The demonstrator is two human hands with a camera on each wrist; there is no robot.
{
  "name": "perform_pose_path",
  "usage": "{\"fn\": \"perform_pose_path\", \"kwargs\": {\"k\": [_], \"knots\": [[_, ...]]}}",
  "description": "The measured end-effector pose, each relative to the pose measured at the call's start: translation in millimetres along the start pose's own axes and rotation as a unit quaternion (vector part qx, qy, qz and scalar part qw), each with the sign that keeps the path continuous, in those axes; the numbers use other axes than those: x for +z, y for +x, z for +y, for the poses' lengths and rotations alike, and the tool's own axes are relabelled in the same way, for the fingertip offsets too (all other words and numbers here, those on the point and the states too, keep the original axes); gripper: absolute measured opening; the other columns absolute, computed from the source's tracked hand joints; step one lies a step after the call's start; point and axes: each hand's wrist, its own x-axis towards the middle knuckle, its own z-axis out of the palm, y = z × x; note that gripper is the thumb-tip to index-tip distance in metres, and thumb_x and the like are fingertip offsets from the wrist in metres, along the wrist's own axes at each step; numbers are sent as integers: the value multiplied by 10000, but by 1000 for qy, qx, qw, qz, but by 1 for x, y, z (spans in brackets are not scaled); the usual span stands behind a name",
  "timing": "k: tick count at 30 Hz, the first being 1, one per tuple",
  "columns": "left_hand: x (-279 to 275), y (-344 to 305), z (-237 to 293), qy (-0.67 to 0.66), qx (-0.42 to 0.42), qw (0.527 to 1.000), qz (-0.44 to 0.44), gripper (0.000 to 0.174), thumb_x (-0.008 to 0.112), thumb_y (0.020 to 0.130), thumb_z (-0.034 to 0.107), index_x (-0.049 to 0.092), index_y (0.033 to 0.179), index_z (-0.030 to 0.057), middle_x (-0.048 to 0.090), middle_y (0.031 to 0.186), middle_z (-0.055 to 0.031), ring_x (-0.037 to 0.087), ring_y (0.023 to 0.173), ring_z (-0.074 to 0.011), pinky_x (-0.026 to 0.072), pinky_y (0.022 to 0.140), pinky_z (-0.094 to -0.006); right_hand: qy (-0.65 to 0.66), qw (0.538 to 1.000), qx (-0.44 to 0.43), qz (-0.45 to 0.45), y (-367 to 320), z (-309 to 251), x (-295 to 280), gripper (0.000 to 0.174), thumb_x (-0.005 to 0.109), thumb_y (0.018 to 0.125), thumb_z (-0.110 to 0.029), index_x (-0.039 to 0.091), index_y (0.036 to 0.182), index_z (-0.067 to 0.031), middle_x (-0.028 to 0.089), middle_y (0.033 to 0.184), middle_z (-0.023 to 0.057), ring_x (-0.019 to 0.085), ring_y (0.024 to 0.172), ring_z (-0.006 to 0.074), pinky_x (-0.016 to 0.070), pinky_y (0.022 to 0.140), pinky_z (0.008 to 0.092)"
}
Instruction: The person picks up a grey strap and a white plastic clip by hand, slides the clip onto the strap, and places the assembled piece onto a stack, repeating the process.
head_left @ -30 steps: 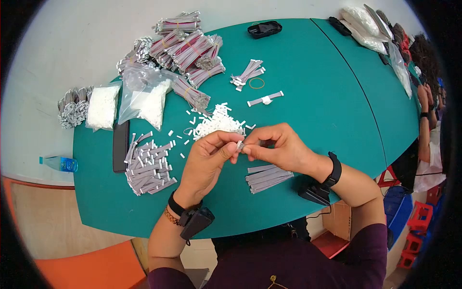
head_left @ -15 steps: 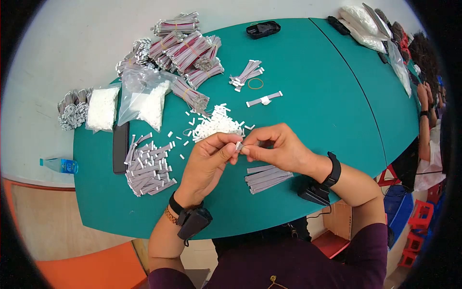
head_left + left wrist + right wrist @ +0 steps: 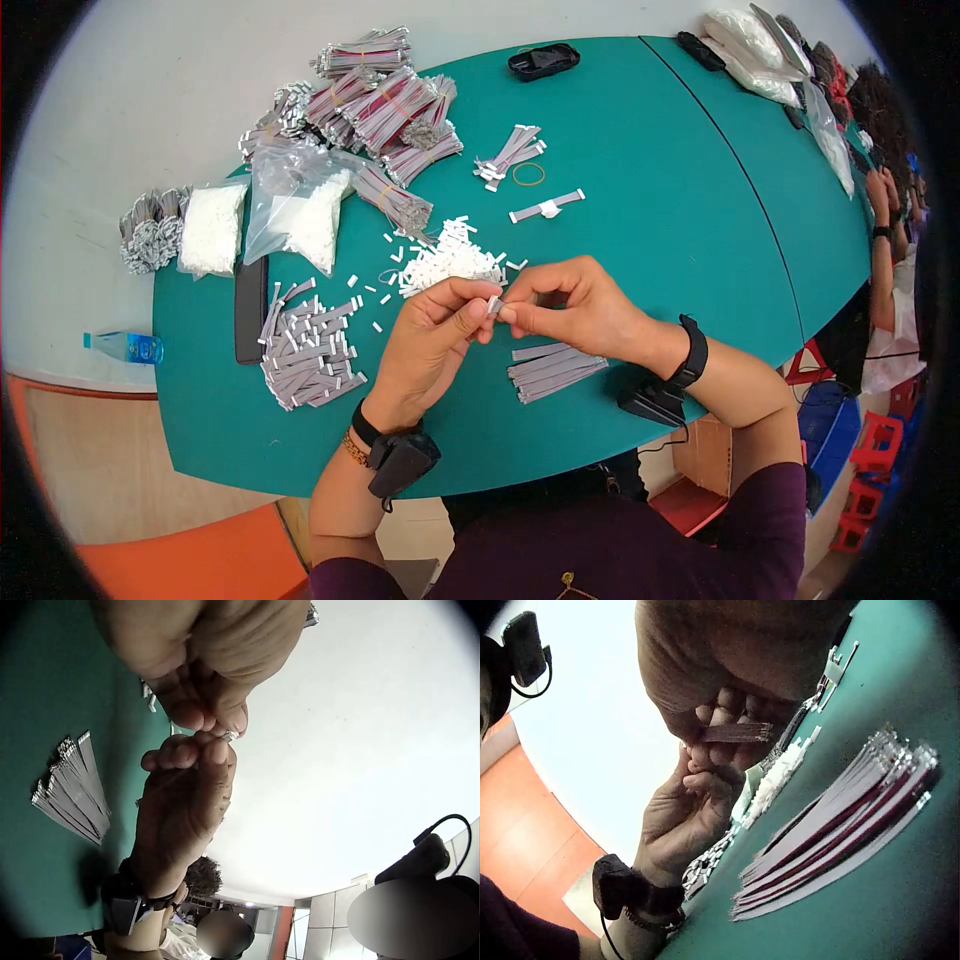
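Observation:
Over the green table, both hands meet fingertip to fingertip. My left hand (image 3: 425,335) pinches a small white connector (image 3: 494,304) between thumb and forefinger. My right hand (image 3: 580,310) pinches a short grey ribbon cable (image 3: 739,733) close to its end at the connector; the cable's other end lies under the right palm in the right wrist view. Fingertips hide most of the joint between cable and connector. Just beyond the hands is a heap of white connectors (image 3: 450,258). Below the right hand lies a row of grey ribbon cables (image 3: 556,370).
Cables with white ends are piled at the left (image 3: 310,345), beside a black case (image 3: 251,310). Behind them are bags of white pieces (image 3: 213,228) and bundled cables (image 3: 385,105). A few cables (image 3: 510,155), a rubber band (image 3: 529,175) and a single cable (image 3: 547,207) lie farther off.

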Motion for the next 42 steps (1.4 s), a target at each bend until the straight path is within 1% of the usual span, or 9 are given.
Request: {"fn": "perform_pose_path", "kwargs": {"k": [15,18,24,27,30,33,36,39,42], "knots": [[0,0,0,5,-7,1000,-3,219,607,870,113,602,1040,-26,606,866,-40,520,734,-86,421,682,-214,22,1000,7,-15,0,-2,0,135,622,856,-132,649,783,-22,592,663,-12,497,626,33,385,542,208],[0,0,0,8,-6,1000,3,190,605,871,106,587,1019,-13,606,844,-41,545,710,-98,449,657,-215,17,999,19,-20,0,-1,-1,138,621,857,-137,649,783,-24,589,663,-13,491,618,33,378,538,208],[0,0,0,14,-6,1000,-5,211,603,871,100,609,1039,-27,610,866,-38,520,735,-85,425,686,-213,21,999,26,-23,0,-3,-1,143,619,858,-143,648,780,-26,584,656,-14,488,611,31,370,528,205],[3,-1,2,62,16,998,8,193,615,861,95,623,1013,-24,618,850,-39,518,712,-83,428,668,-208,8,999,33,-28,0,-4,-3,149,612,859,-144,647,778,-24,585,657,-10,494,605,33,385,527,206],[5,1,3,146,60,987,19,180,626,851,86,635,995,-20,627,837,-41,521,701,-79,431,654,-205,12,998,48,-24,-1,-9,-2,152,598,861,-139,644,781,-19,584,658,-4,506,609,35,411,533,204],[6,1,2,190,85,978,27,179,634,842,74,638,994,-20,633,836,-44,523,701,-75,435,651,-204,34,997,62,-24,-1,-6,-2,150,585,862,-132,643,787,-16,581,656,2,518,610,39,434,536,203],[5,1,2,193,88,977,17,184,634,841,69,637,1003,-18,634,853,-45,542,729,-79,444,662,-208,45,997,63,-28,0,-2,-2,146,581,864,-129,641,793,-17,577,656,2,519,601,43,437,530,201],[5,3,2,155,84,984,4,191,635,840,68,635,1013,-12,638,880,-50,562,754,-86,455,674,-210,48,996,68,-15,-1,-8,-1,150,586,866,-140,638,793,-20,573,656,0,515,590,45,436,524,200],[4,2,1,148,85,985,1,197,634,842,67,631,1024,-8,640,908,-56,579,789,-96,464,690,-215,54,996,65,-17,-1,-6,-1,159,592,869,-155,634,797,-20,567,655,-2,511,593,41,435,522,198]]}}
